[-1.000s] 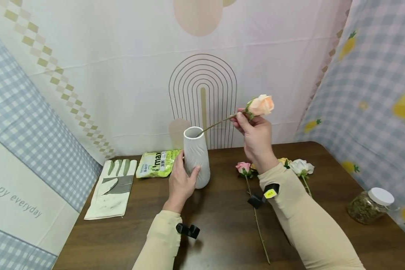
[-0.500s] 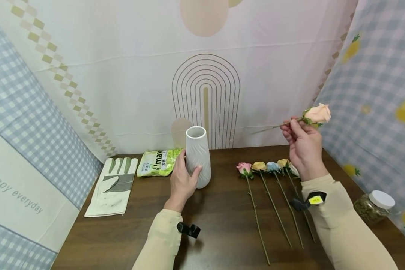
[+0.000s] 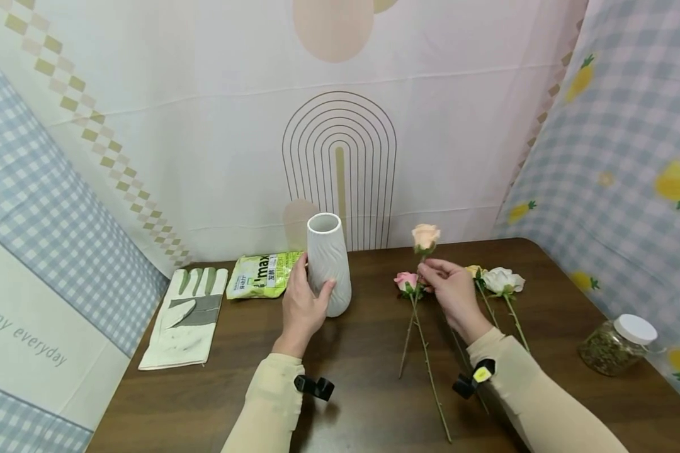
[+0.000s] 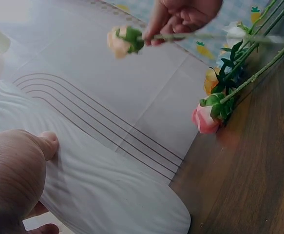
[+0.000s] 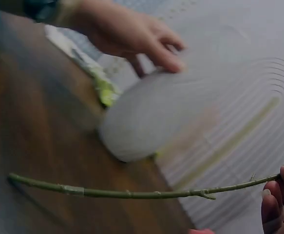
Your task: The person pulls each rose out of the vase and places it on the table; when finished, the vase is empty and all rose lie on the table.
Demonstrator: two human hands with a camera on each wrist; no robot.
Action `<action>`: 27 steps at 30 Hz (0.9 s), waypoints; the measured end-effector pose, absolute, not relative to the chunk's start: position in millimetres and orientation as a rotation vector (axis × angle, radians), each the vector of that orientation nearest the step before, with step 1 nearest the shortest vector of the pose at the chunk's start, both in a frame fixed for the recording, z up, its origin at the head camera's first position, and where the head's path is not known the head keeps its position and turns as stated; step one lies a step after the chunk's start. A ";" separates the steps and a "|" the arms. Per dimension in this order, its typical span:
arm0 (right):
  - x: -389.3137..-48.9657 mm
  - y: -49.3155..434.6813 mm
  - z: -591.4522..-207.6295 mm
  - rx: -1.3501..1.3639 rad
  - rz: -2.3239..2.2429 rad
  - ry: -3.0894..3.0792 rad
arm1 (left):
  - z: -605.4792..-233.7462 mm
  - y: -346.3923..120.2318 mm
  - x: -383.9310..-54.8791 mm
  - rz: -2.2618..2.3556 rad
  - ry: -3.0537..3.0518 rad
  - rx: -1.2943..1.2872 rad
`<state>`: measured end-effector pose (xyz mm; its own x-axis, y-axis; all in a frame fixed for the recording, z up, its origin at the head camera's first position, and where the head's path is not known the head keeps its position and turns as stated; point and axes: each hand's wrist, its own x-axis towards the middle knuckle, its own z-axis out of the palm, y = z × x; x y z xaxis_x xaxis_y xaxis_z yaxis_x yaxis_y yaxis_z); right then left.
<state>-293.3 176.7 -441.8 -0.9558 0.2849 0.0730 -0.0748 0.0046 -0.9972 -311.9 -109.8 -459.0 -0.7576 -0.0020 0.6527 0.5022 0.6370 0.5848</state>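
My left hand (image 3: 306, 311) grips the white ridged vase (image 3: 335, 270) around its side, thumb in front; the vase stands upright on the table. To the right, my right hand (image 3: 456, 292) pinches a peach rose (image 3: 426, 236) by its stem, just under the bloom. The bloom points up and the thin green stem (image 5: 132, 194) slants down, crossing the stem of a pink rose (image 3: 406, 280) in the head view. Beyond the right hand lie a yellow rose (image 3: 476, 271) and a white rose (image 3: 503, 280). A blue rose (image 4: 225, 63) shows among them in the left wrist view, partly hidden.
A white and grey work glove (image 3: 184, 321) lies flat at the left of the wooden table (image 3: 362, 402). Behind the left hand is a yellow-green packet (image 3: 257, 277). At the right edge stands a glass jar (image 3: 614, 346) with a white lid and dried bits inside.
The peach rose's stem tip was at the vase mouth, then the right hand swung right with it. Now that hand is back left and lower, the rose turned upright. The left hand stays on the vase.
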 end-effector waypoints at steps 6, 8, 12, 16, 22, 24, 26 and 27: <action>-291.0 148.9 -457.0 -0.180 1.905 -2.211 | -458.6 -110.0 -311.5 -1.050 -2.229 -0.391; -291.0 143.0 -461.5 -0.168 1.888 -2.226 | -458.8 -110.2 -311.3 -1.047 -2.234 -0.387; -291.5 134.8 -471.6 -0.169 1.868 -2.192 | -458.9 -110.8 -311.0 -1.051 -2.249 -0.384; -292.2 129.9 -483.5 -0.184 1.848 -2.126 | -458.7 -110.5 -311.1 -1.064 -2.259 -0.379; -293.4 125.3 -501.5 -0.199 1.788 -2.124 | -459.4 -110.9 -310.3 -1.065 -2.270 -0.361; -293.7 124.7 -505.8 -0.192 1.766 -2.147 | -459.3 -110.9 -309.9 -1.067 -2.264 -0.362; -294.3 124.9 -509.5 -0.178 1.728 -2.188 | -459.3 -110.7 -310.0 -1.067 -2.263 -0.362; -294.5 125.3 -510.9 -0.170 1.700 -2.215 | -459.1 -110.7 -310.1 -1.069 -2.263 -0.362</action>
